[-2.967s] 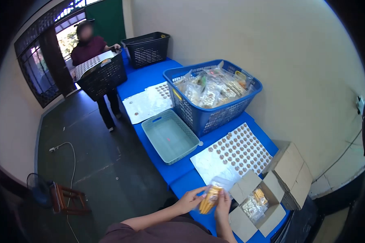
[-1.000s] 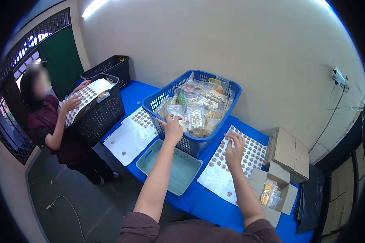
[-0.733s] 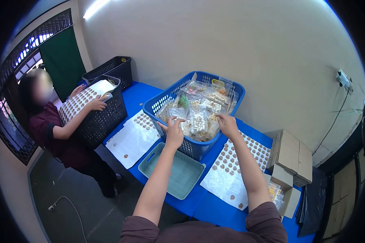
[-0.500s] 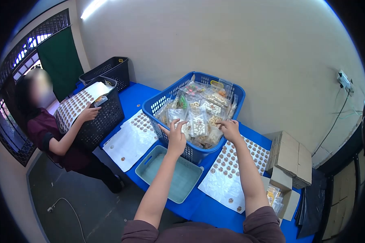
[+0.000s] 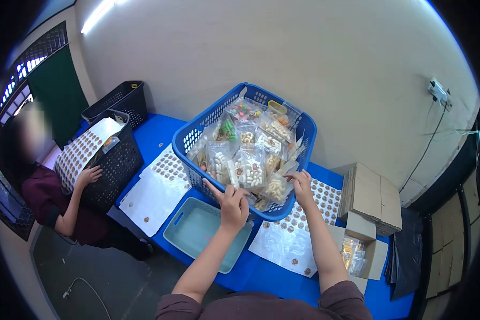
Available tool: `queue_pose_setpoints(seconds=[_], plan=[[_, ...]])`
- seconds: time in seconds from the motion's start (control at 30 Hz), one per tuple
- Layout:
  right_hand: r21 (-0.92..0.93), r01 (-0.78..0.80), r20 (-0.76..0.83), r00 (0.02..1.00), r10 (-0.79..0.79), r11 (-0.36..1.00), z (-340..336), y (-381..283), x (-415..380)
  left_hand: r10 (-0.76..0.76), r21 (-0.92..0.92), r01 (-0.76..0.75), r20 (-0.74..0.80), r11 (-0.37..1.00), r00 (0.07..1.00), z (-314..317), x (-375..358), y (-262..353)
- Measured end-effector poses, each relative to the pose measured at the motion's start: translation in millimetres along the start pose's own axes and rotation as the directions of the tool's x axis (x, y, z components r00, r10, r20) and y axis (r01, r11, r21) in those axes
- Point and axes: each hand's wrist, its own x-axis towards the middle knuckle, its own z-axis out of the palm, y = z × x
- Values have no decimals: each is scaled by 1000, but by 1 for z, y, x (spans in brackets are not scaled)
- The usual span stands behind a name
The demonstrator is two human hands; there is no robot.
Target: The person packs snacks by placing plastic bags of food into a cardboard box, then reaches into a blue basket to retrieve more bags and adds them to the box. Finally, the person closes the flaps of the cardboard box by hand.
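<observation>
A blue perforated plastic basket (image 5: 182, 140) full of clear packets stands before me on the blue table. My left hand (image 5: 232, 207) is closed over its front rim, with the index finger stretched along the edge. At the right front rim, my right hand (image 5: 302, 188) is curled over the edge, its fingertips against a packet of pale pieces (image 5: 276, 189). Packets of white capsule-like pieces (image 5: 252, 168) lie near my left fingers. Farther back are a packet of green pieces (image 5: 228, 129) and a packet of colourful pieces (image 5: 246, 111). The undersides of both grips are hidden.
A pale green tray (image 5: 189, 241) lies by my left forearm. Sheets of round stickers (image 5: 152, 198) flank the basket. At right stand flattened cartons (image 5: 376, 197) and an open box (image 5: 377, 260) of packets. A co-worker (image 5: 42, 197) holds a black basket (image 5: 124, 176) at left.
The blue basket has come nearer to me and seems tilted towards me. My left hand has moved from the packets down to the front rim. The view has shifted slightly.
</observation>
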Motion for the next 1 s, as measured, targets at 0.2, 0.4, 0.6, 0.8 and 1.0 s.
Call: queue_pose_setpoints(seconds=[0.2, 0.4, 0.6, 0.8, 1.0], plan=[[-144, 9, 127, 992, 9, 990, -12, -2, -11, 181, 92, -173, -82, 981, 980, -2, -5, 18], [-252, -62, 217, 969, 119, 966, -17, -16, -10, 159, 30, -158, -41, 987, 986, 8, -17, 11], [-449, -75, -35, 997, 66, 890, -8, -23, 27, 166, -61, -172, -97, 983, 981, 38, -56, 2], [-306, 139, -92, 980, -175, 942, 36, -55, 132, 103, -57, -101, 39, 993, 994, 57, -77, -4], [-445, 275, -70, 938, -340, 852, 104, -50, 236, 141, 16, -141, 34, 990, 989, 47, -67, 7]])
